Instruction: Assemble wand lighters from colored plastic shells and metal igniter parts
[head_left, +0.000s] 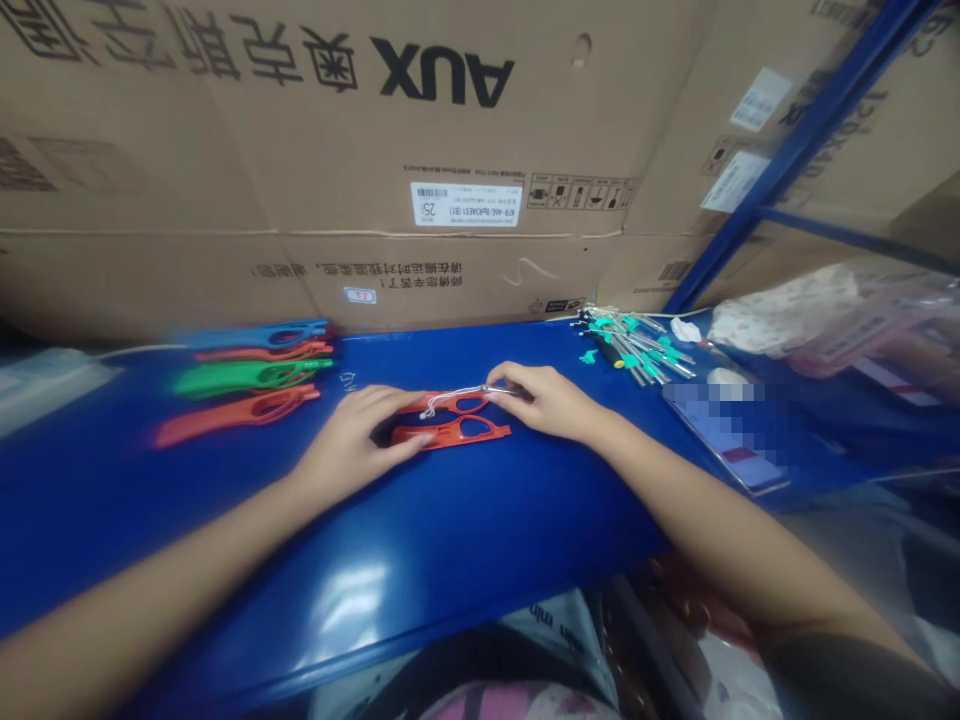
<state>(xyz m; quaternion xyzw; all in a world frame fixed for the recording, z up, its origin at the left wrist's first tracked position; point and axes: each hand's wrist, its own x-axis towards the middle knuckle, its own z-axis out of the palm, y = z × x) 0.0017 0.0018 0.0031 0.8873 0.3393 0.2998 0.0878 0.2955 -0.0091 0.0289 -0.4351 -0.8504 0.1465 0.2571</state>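
Worktop (pixel 420 540): in my head view, a glossy blue surface in front of me, with both my forearms reaching over it.
Left grip (pixel 352 440): thumb and forefinger spread, the thumb on the nearer orange piece (pixel 448 436), the fingers at the left end of the farther orange piece (pixel 412 404); how hard I press I cannot tell.
Right grip (pixel 551 400): thumb and forefinger pinching a thin metal rod (pixel 496 389) close to the right end of the farther piece.
Orange pair: lying side by side on the worktop between my hands, each with an oval opening toward its right end.
Pale strand (pixel 441 400): running left from the rod over the farther piece; its exact ends are too small for me to make out.
Row on my left: a blue piece (pixel 270 334), a thin orange piece (pixel 262 353), a green piece (pixel 225 378) and, nearest me, a larger orange piece (pixel 217 421).
Pile on my right: metal rods with green parts (pixel 637 348), jumbled together, a black-and-yellow handle (pixel 613 352) among them.
Phone (pixel 720 440): lying flat right of my right hand, partly blurred out.
Carton (pixel 300 190): standing behind the worktop, its AUX lettering upside down.
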